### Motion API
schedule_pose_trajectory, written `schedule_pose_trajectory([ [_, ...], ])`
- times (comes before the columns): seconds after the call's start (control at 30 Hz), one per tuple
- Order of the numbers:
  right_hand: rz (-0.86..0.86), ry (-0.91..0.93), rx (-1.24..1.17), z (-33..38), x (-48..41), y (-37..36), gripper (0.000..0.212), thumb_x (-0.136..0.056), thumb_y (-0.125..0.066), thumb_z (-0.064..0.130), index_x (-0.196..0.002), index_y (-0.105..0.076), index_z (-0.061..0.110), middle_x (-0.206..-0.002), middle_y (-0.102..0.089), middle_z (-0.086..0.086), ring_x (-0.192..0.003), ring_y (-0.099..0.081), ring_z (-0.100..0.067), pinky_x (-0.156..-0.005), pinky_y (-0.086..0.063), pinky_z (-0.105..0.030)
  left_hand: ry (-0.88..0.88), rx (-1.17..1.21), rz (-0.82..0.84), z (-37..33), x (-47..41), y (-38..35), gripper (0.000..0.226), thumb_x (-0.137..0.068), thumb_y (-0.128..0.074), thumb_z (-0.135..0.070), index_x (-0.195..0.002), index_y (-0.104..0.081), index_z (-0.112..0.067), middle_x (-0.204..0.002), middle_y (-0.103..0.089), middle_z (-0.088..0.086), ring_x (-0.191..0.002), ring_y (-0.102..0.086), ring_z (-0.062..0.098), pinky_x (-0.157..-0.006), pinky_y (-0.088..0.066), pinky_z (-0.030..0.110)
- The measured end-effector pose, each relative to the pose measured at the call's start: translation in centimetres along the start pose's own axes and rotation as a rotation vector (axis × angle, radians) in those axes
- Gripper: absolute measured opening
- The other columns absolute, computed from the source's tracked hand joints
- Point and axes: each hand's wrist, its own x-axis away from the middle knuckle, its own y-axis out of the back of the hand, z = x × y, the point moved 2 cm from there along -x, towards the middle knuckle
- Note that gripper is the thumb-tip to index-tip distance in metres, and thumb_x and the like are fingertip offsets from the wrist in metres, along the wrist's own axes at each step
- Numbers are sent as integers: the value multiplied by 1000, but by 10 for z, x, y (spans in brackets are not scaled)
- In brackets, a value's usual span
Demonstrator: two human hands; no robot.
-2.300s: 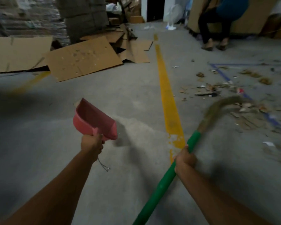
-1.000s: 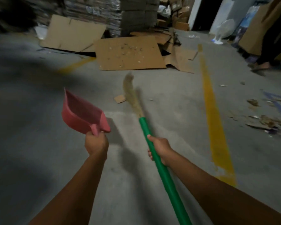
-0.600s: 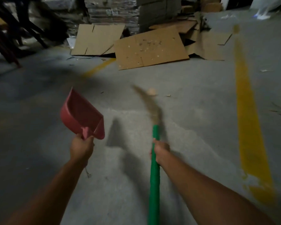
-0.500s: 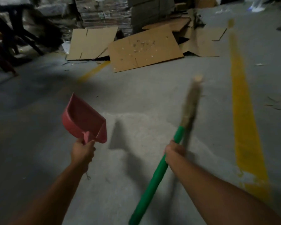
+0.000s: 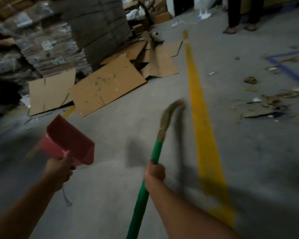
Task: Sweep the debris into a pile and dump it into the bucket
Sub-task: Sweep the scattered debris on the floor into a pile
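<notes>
The left hand grips the dustpan, raised off the floor. The right hand is clamped round the broom. Debris lies scattered well ahead and right of that hand, beyond the yellow line. Better to reach past it and pull short, low strokes together. No bucket shows.

A grey concrete floor carries a yellow painted line running from 5 o'clock up toward 12. From 9 to 12 o'clock, flattened cardboard sheets lie overlapping, with tall wrapped stacks of goods just behind them. A blue line angles across at 2 o'clock. At 1 o'clock a person's legs stand in sandals, near a dark doorway.
</notes>
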Motion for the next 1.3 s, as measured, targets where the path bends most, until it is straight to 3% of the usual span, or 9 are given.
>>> schedule_pose_trajectory([
  [0.1,112,-45,81,-2,-23,4,48,-91,-61,46,-113,-67,5,-102,-73,-11,-87,-73,-30,-69,-59,-33,-46,7,33,-32,-4,-29,28,-101,-56,-24,-100,-59,4,-71,-54,16,-49,-38,20,-30,-27,16],
  [0.23,261,-170,113,-3,-61,47,34,-91,-67,32,-103,-65,0,-74,-65,-12,-55,-60,-24,-48,-46,-26,-97,51,105,-45,-18,-90,27,-101,-53,-25,-92,-56,0,-71,-52,15,-51,-38,19,-42,-30,21],
  [0.37,222,-205,153,-20,-100,120,25,-98,-62,31,-89,-57,8,-67,-52,-9,-51,-47,-21,-47,-38,-27,-46,52,246,-55,-25,-183,32,-101,-53,-30,-82,-52,-4,-66,-48,13,-41,-39,18,-29,-26,14],
  [0.5,88,-119,81,-31,-145,200,29,-96,-65,32,-79,-56,10,-58,-51,-8,-41,-46,-18,-41,-36,-23,-48,97,388,-93,-2,-290,34,-99,-55,-27,-74,-50,-4,-64,-49,14,-46,-39,20,-28,-27,13],
  [0.63,-180,-80,-66,-30,-147,298,33,-97,-62,28,-70,-55,10,-56,-52,-8,-41,-47,-18,-40,-37,-23,-106,115,595,-130,56,-369,33,-98,-53,-21,-71,-49,-3,-60,-49,12,-40,-37,17,-32,-26,12],
  [0.73,-394,-72,-180,-26,-146,379,30,-97,-62,25,-71,-56,12,-63,-56,-8,-46,-55,-18,-46,-47,-27,-110,108,697,-137,91,-406,38,-99,-52,-20,-65,-48,-2,-40,-48,7,-39,-34,14,-35,-24,14],
  [0.9,-769,-31,-362,-18,-130,460,38,-85,-73,37,-84,-69,-1,-72,-69,-18,-63,-68,-33,-64,-60,-48,-116,68,771,-156,131,-437,35,-97,-52,-16,-64,-48,-3,-29,-44,3,-45,-33,16,-43,-25,20],
  [1.13,-806,43,-319,-7,-110,467,45,-89,-66,47,-85,-70,3,-77,-71,-17,-70,-71,-34,-69,-62,-47,-154,63,871,-164,156,-457,35,-93,-61,-19,-62,-49,-7,-46,-45,8,-45,-31,15,-44,-24,20],
  [1.3,-555,53,-174,-13,-97,429,31,-95,-65,33,-95,-67,3,-68,-63,-12,-47,-58,-21,-41,-45,-25,-164,45,860,-165,153,-467,33,-93,-61,-20,-65,-49,-6,-60,-49,12,-44,-34,17,-46,-27,25],
])
